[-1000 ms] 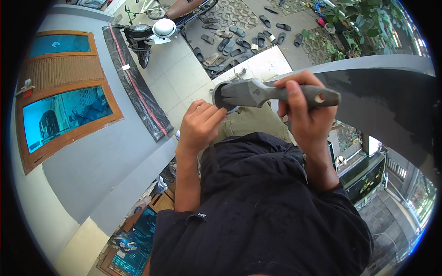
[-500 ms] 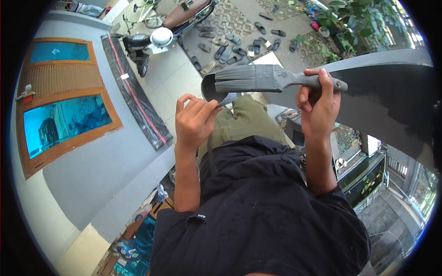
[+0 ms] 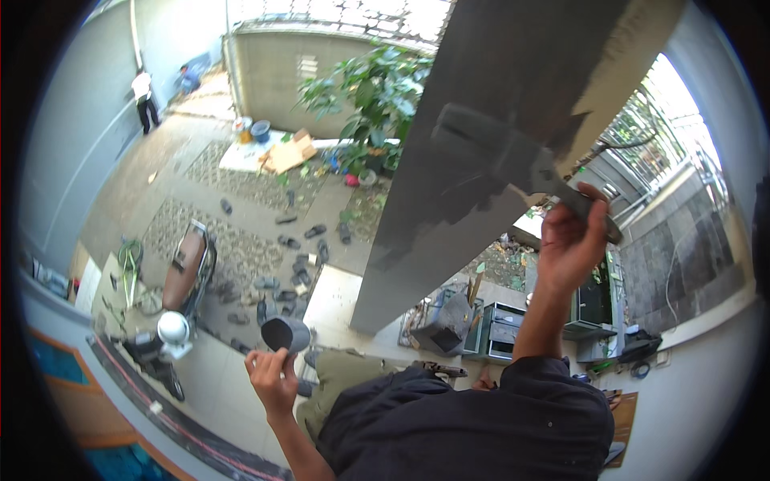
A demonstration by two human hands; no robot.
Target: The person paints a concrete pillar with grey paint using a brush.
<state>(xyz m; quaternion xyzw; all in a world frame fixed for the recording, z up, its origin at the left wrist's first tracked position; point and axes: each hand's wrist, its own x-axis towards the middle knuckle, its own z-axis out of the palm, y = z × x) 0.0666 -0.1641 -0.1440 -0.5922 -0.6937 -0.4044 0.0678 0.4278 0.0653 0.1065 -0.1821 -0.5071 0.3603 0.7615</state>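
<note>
My right hand [image 3: 573,240] is raised at the right, its fingers closed round the handle of a wide, grey-coated paintbrush [image 3: 521,164]. The bristles lie over the dark grey face of a tall pillar [image 3: 505,48] and look to be against it; they are slightly blurred. Dark, uneven paint covers much of that face, with paler grey lower down and a beige strip along the right edge. Lower and to the left, my left hand [image 3: 273,381] pinches the rim of a dark grey cup [image 3: 297,333], tilted so its mouth shows. What is inside cannot be made out.
Several sandals [image 3: 289,240] lie on the paving beyond the cup. A motorbike [image 3: 186,264] with a white helmet [image 3: 173,327] stands at the left. A leafy plant [image 3: 369,96] grows behind the pillar. Dark metal-framed boxes [image 3: 501,329] stand below right. Another person [image 3: 144,100] is far off.
The brush has moved from beside the cup up to the pillar with my right hand. My left hand and the cup are now lower left. The view has swung toward the pillar.
</note>
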